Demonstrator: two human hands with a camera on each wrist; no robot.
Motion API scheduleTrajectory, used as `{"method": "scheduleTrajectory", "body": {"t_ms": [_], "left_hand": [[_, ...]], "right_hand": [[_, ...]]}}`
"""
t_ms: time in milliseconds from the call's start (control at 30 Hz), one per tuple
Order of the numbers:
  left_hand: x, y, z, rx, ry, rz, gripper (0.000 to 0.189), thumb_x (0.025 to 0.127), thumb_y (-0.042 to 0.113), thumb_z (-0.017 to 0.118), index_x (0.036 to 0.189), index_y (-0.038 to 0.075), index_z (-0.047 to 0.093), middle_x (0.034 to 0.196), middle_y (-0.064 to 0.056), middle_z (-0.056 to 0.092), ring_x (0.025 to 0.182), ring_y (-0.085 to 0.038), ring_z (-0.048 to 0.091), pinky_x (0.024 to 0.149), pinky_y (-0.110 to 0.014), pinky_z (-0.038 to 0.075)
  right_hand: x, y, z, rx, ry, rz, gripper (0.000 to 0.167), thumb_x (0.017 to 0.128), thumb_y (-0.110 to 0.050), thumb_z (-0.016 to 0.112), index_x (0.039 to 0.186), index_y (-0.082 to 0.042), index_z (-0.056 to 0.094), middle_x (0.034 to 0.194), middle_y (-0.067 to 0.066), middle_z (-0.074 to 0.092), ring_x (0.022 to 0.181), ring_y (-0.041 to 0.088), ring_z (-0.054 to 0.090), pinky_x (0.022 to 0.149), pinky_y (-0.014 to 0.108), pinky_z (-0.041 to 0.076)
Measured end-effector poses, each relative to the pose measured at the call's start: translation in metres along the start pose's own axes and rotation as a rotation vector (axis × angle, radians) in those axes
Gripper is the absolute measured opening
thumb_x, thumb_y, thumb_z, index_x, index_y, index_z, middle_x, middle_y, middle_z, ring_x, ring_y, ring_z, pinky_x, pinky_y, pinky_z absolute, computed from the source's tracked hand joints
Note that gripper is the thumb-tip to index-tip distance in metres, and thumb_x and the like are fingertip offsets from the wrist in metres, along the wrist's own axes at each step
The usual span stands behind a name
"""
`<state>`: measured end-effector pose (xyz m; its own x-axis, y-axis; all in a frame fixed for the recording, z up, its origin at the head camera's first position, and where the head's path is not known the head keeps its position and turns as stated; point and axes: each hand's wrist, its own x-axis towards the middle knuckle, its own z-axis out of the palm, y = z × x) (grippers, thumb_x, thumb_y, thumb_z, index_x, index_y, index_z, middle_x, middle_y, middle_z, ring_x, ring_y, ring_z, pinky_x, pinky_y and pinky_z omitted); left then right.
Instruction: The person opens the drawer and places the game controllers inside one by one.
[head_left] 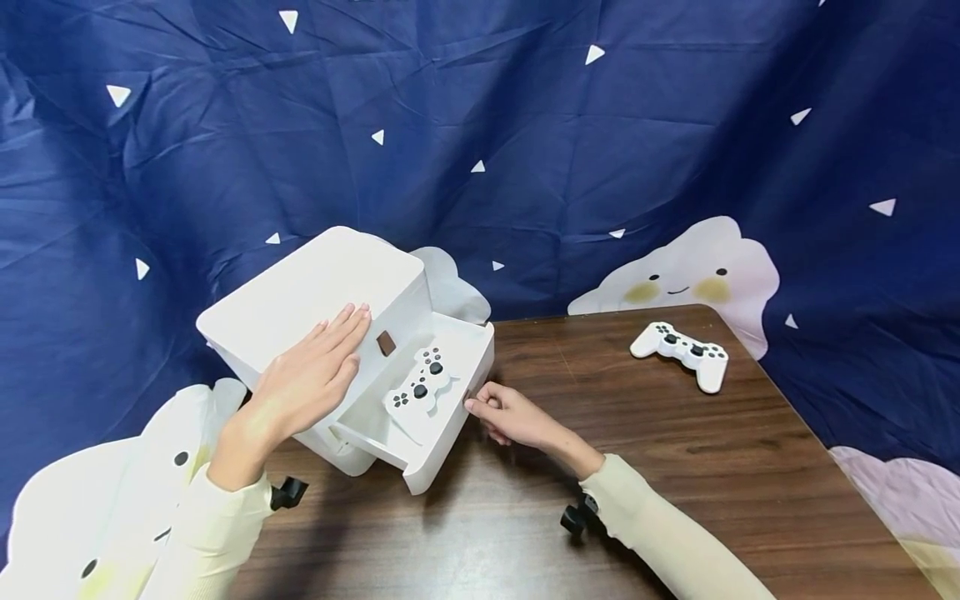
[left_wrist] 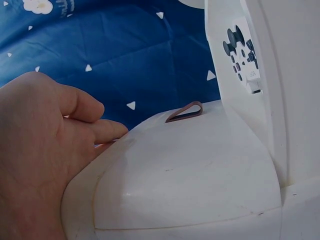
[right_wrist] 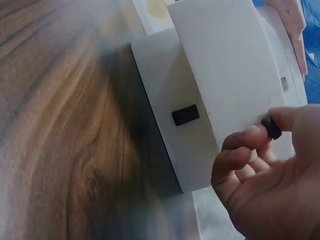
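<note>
Head view, left hand resting on white cabinet, fingers straight, right hand pinching dark tab of open drawer

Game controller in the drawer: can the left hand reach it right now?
Likely yes: the left hand rests atop the white cabinet, and the open drawer leaves the white game controller uncovered from above.

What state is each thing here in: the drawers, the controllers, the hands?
Upper drawer: shut
Middle drawer: open
Lower drawer: shut
Controller in the middle drawer: lying face up
Controller on the table: lying face up, untouched
Left hand: resting on the cabinet
Right hand: pinching the middle drawer's brown tab
</note>
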<state>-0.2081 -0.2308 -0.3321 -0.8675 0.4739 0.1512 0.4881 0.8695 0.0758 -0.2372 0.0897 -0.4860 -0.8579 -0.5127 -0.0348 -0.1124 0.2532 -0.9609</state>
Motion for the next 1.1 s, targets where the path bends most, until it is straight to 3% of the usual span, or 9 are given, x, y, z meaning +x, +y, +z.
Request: {"method": "scheduleTrajectory", "body": {"t_ms": [133,267,700,933,1100], "left_hand": [[0.001,0.000,0.001,0.001,0.001,0.003,0.058,0.114,0.026,0.033,0.170,0.010,0.026,0.179,-0.004,0.021,0.167,-0.027,0.018,0.137,-0.053,0.019],[0.001,0.000,0.001,0.002,0.005,0.002,0.058,0.114,0.026,0.033,0.170,0.010,0.026,0.179,-0.004,0.021,0.167,-0.027,0.018,0.137,-0.053,0.019],[0.000,0.000,0.001,-0.005,0.004,0.000,0.058,0.115,0.027,0.032,0.170,0.012,0.025,0.179,-0.003,0.021,0.167,-0.026,0.018,0.137,-0.052,0.018],[-0.001,-0.002,0.002,0.004,0.005,0.000,0.058,0.115,0.027,0.032,0.170,0.012,0.024,0.179,-0.002,0.020,0.167,-0.026,0.018,0.137,-0.052,0.018],[0.000,-0.002,0.002,0.005,0.005,0.000,0.058,0.115,0.028,0.032,0.170,0.012,0.024,0.179,-0.003,0.020,0.167,-0.026,0.017,0.137,-0.052,0.018]], "right_hand": [[0.002,0.000,-0.002,0.033,-0.080,0.020,0.036,0.112,-0.031,0.053,0.088,-0.004,0.056,0.062,-0.005,0.046,0.048,0.006,0.038,0.043,0.018,0.030],[0.004,0.000,-0.004,0.064,-0.103,0.021,0.036,0.113,-0.027,0.049,0.090,-0.001,0.059,0.060,-0.006,0.040,0.049,0.006,0.031,0.043,0.018,0.024],[0.007,-0.003,-0.002,0.078,-0.086,0.007,0.037,0.111,-0.021,0.048,0.090,0.007,0.059,0.057,-0.008,0.038,0.047,0.005,0.029,0.041,0.018,0.023],[0.010,-0.008,0.000,0.105,-0.135,-0.019,0.036,0.111,-0.021,0.047,0.092,0.007,0.059,0.057,-0.008,0.035,0.049,0.005,0.027,0.043,0.019,0.021],[0.016,-0.018,0.005,0.067,-0.160,-0.064,0.037,0.112,-0.021,0.047,0.092,0.006,0.062,0.059,-0.007,0.036,0.052,0.005,0.028,0.045,0.018,0.021]]}}
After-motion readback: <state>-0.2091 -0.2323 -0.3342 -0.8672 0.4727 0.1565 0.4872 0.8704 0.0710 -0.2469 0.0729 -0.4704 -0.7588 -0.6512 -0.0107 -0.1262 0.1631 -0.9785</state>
